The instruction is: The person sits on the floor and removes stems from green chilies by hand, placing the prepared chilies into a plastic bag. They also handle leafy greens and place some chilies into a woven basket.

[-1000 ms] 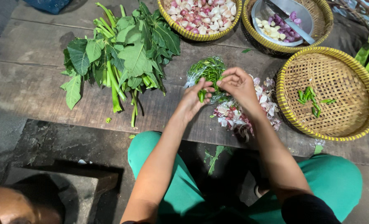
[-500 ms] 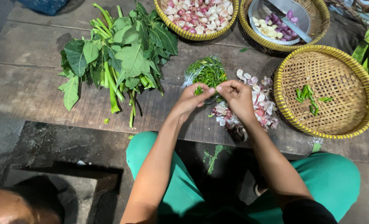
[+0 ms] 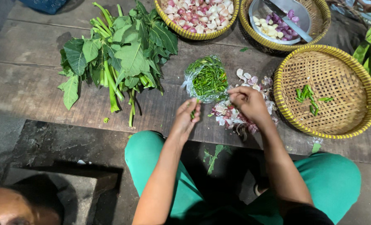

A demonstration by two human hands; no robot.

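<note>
Hands now drawn apart: left hand (image 3: 185,118) fingers pinching a green chili (image 3: 192,113), right hand (image 3: 248,102) fingers curled, contents unclear.

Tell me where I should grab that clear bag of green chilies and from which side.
Grip the bag of green chilies at its loose, crinkled plastic on the left end, coming from the left hand side. The film bunches there, clear of the chilies, and the onion peels and right hand crowd its right side.
</note>
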